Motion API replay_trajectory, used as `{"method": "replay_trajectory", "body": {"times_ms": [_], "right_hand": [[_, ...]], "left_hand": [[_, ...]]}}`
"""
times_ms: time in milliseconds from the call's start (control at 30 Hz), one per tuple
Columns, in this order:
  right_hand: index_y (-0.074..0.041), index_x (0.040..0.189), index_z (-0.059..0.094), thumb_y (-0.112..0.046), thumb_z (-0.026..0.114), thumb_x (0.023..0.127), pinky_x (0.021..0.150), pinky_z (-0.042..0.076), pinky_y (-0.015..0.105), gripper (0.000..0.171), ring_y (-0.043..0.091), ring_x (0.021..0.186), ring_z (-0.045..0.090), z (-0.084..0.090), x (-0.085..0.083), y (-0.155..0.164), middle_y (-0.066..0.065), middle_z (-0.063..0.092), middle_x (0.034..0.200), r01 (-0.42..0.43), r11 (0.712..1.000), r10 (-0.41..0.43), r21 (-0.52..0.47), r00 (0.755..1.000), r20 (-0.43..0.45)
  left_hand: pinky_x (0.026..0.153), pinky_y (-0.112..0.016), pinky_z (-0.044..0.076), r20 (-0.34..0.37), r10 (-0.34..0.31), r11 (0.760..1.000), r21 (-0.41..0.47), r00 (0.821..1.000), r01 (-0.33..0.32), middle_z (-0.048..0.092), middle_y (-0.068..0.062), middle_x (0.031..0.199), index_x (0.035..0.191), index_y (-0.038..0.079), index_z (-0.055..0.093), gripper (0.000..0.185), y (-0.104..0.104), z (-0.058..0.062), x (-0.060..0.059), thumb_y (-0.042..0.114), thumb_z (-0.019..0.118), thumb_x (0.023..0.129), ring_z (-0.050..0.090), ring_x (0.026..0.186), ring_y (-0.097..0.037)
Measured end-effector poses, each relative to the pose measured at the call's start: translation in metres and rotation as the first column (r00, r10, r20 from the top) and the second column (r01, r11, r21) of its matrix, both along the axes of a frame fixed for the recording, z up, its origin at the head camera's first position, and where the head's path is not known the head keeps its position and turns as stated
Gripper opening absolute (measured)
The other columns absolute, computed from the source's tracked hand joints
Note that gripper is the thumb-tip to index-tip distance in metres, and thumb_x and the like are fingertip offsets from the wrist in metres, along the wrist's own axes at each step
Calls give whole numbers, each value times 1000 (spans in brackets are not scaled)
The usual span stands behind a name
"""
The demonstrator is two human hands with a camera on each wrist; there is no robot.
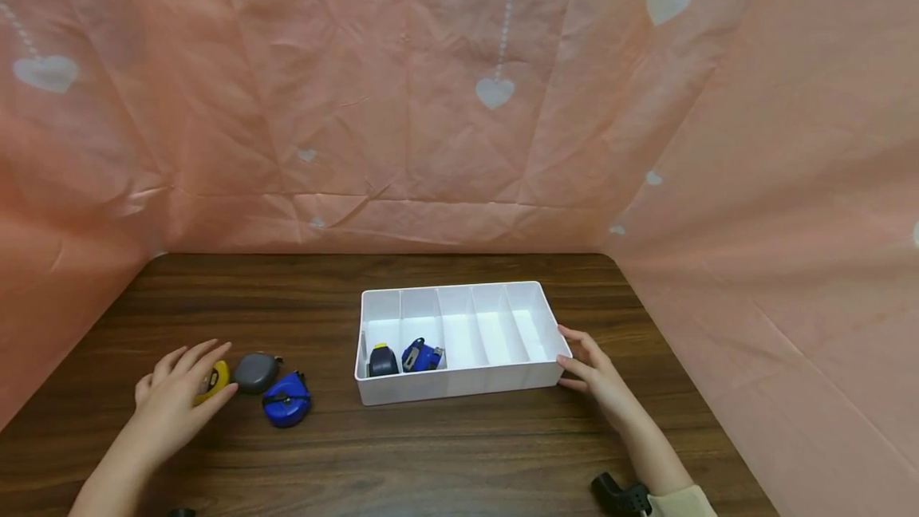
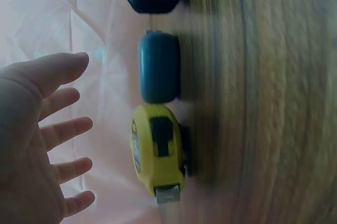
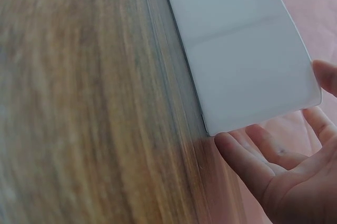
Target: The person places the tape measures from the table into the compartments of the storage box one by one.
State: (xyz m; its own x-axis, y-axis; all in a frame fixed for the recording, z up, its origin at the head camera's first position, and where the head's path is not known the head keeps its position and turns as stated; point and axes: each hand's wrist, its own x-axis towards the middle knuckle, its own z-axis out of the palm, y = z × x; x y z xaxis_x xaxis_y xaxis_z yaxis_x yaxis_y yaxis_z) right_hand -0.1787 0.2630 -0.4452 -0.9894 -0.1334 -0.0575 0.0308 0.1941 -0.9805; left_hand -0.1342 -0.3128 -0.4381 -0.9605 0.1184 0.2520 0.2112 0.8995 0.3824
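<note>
Yellow tape measure (image 1: 214, 380): compact yellow case with a black panel and a metal tape tip, standing on its narrow edge near the left front of the desk (image 1: 445, 453), partly covered in the head view. White organizer tray (image 1: 459, 337): rectangular, five parallel compartments, flat on the desk at centre, long side toward the front edge. The two leftmost compartments each hold one small tape measure.

Even soft light; both wrist views motion-blurred, head view sharp.
</note>
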Motion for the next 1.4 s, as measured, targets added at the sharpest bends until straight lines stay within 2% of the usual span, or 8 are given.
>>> {"method": "replay_trajectory", "body": {"times_ms": [133,467,833,1100,1300,1400], "right_hand": [[-8,145,35,-15,57,96,87,49,46,54,35,117,48,1,0,0,24,39,138,5,1000,-5,2,1000,1],[-8,145,35,-16,58,95,86,49,45,55,32,115,50,0,-1,0,24,40,137,9,1000,-9,2,1000,7],[-8,145,35,-16,58,96,87,49,46,55,35,118,47,1,0,0,24,38,139,5,1000,-6,6,1000,8],[-8,145,35,-16,57,96,87,49,46,55,35,118,47,1,0,-1,24,38,140,9,1000,-9,10,1000,11],[-8,145,35,-16,58,96,87,49,46,55,36,120,46,0,0,0,25,36,142,16,1000,-16,11,1000,17],[-8,145,34,-16,57,96,87,49,47,55,38,122,44,-1,0,0,25,34,143,11,1000,-11,13,1000,19]], "left_hand": [[80,-75,15,24,10,1000,6,1000,-10,35,-26,139,139,2,42,65,-7,-3,-1,36,66,90,21,122,-59],[78,-76,15,147,18,1000,18,989,-21,25,-30,143,146,1,32,80,-22,-8,-5,48,64,89,16,120,-64],[71,-77,29,198,26,1000,0,980,-26,26,-37,137,145,-4,30,83,-30,-13,-10,43,67,87,30,107,-68],[79,-71,35,219,-23,998,61,975,10,30,-41,133,143,-11,29,84,-36,-22,-14,38,69,87,36,109,-64],[83,-66,37,252,-28,995,100,967,3,31,-41,131,141,-15,27,86,-37,-23,-16,38,69,87,38,113,-58],[84,-66,36,257,-29,994,106,966,2,32,-41,131,140,-16,29,90,-38,-23,-17,39,72,84,38,113,-58]]}}
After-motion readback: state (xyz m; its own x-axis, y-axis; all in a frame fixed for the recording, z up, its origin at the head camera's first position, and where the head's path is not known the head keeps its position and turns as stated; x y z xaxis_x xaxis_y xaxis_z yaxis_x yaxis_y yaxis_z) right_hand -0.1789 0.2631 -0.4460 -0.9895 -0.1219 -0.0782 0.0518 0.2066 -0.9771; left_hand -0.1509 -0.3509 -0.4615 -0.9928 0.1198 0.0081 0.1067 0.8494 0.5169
